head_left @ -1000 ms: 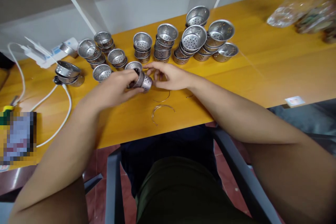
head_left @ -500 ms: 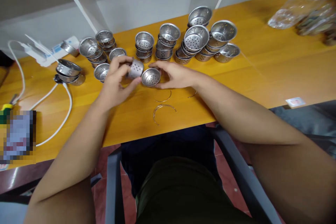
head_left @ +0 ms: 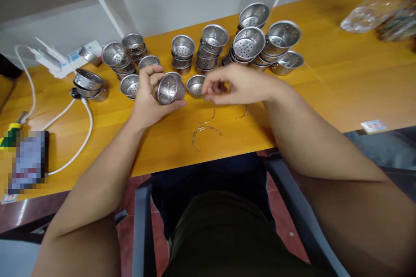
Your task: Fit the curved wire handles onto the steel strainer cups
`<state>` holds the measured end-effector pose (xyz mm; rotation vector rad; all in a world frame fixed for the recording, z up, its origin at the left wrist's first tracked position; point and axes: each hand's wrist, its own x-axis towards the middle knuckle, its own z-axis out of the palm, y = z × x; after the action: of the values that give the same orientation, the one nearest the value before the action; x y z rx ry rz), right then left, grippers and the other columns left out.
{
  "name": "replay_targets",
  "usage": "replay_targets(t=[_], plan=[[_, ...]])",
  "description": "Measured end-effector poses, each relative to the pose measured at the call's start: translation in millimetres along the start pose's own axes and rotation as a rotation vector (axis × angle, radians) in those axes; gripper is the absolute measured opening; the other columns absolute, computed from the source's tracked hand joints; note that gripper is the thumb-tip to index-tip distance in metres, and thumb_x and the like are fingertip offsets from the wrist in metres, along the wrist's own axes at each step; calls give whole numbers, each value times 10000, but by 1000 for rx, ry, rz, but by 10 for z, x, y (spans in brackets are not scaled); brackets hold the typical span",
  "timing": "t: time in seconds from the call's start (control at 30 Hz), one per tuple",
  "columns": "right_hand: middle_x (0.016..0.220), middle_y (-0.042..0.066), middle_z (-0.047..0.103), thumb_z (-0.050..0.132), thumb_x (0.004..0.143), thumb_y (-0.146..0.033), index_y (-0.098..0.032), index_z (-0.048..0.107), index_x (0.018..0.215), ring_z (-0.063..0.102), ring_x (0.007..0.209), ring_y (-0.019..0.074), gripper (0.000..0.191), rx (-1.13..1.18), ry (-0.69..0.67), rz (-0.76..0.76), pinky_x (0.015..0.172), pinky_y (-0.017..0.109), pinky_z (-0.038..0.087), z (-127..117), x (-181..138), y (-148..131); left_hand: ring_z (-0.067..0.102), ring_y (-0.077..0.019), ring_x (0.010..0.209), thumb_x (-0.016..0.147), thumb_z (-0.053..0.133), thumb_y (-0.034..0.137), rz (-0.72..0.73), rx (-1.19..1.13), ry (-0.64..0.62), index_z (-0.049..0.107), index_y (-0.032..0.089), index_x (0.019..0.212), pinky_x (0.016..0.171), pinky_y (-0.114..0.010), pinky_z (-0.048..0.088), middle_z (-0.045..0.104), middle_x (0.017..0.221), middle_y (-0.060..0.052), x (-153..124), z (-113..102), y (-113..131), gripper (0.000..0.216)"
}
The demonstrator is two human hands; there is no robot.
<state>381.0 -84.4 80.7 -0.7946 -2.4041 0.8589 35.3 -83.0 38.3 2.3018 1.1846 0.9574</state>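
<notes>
My left hand (head_left: 150,95) is closed around a small perforated steel strainer cup (head_left: 169,88), tilted so its open mouth faces me. A second strainer cup (head_left: 196,85) stands upright on the orange table (head_left: 325,82) just to its right. My right hand (head_left: 232,86) hovers right of that cup, fingers curled with the tips pinched near its rim; I cannot make out anything in them. Thin curved wire handles (head_left: 205,132) lie on the table below my hands.
Several stacks of similar strainer cups (head_left: 250,43) line the back of the table. A white power strip (head_left: 61,62) and cable (head_left: 81,138) lie at the left. A clear plastic bag (head_left: 373,13) sits far right. A chair frame (head_left: 143,225) shows below.
The two cups have been pulled apart. My left hand turned its cup mouth toward me, and my right hand let the other cup stand on the table and lifted off it.
</notes>
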Motion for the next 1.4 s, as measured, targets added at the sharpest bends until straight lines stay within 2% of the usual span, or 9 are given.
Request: replay_targets(t=[0.1,0.17,0.43,0.6,0.73,0.93,1.13,1.27,1.4], plan=[[927,-18,858,929,1107,-301,-260,887,1101,740,793,183,59,96,-321,4,759,356,556,191,21,-162,901,-404,1468,972,1141,604,15,-11,-2,328,382,1826,1205,-609,775,819,1608,-180,-23,9,7,1200],[862,-37,835,921,1043,-140,-255,848,1005,691,722,165,142,14,-396,43,707,346,492,342,54,-227,897,-410,1470,965,1145,582,33,22,-3,369,361,1815,1227,-614,764,821,1603,-178,-31,8,-6,1172],[845,8,766,857,964,-32,-258,722,903,548,705,198,270,-321,-382,193,704,383,369,556,111,-436,818,-378,1586,979,1124,529,61,97,-11,593,325,1653,1383,-578,711,794,1711,-149,-58,-36,34,883],[926,16,775,860,985,-65,-251,709,959,543,747,197,241,-315,-411,205,724,376,348,501,117,-410,830,-372,1567,1007,1084,725,154,-51,-6,612,311,1683,1336,-533,728,803,1691,-144,-37,48,-166,923],[977,18,755,792,1011,-64,-246,695,1009,621,844,203,207,-193,-331,101,800,352,415,393,123,-267,843,-375,1504,907,1119,877,237,-129,63,658,304,1650,1265,-505,754,819,1633,-133,11,115,-366,1046],[967,-5,729,775,970,-50,-250,684,1015,642,846,190,224,-35,-173,25,820,344,465,336,119,-202,864,-367,1455,886,1113,930,226,-187,82,678,319,1638,1219,-508,778,829,1596,-129,26,163,-429,1062],[1015,-7,743,755,976,-42,-230,864,1234,699,900,185,337,56,-32,-84,875,343,543,347,128,-104,869,-366,1437,869,1184,804,244,-195,104,689,308,1655,1215,-511,779,839,1599,-134,39,167,-450,1052],[1021,11,749,793,1002,-94,-219,889,1111,698,885,172,191,44,58,-179,831,329,550,338,137,-15,847,-398,1504,876,1205,711,239,-177,123,733,296,1644,1371,-608,713,858,1600,-142,43,120,-459,993],[972,19,761,860,1124,-243,-241,882,1122,671,848,187,22,76,237,-126,777,344,548,307,140,59,883,-375,1403,842,1232,693,226,-277,137,742,316,1602,1322,-627,745,875,1528,-114,39,121,-502,980]])
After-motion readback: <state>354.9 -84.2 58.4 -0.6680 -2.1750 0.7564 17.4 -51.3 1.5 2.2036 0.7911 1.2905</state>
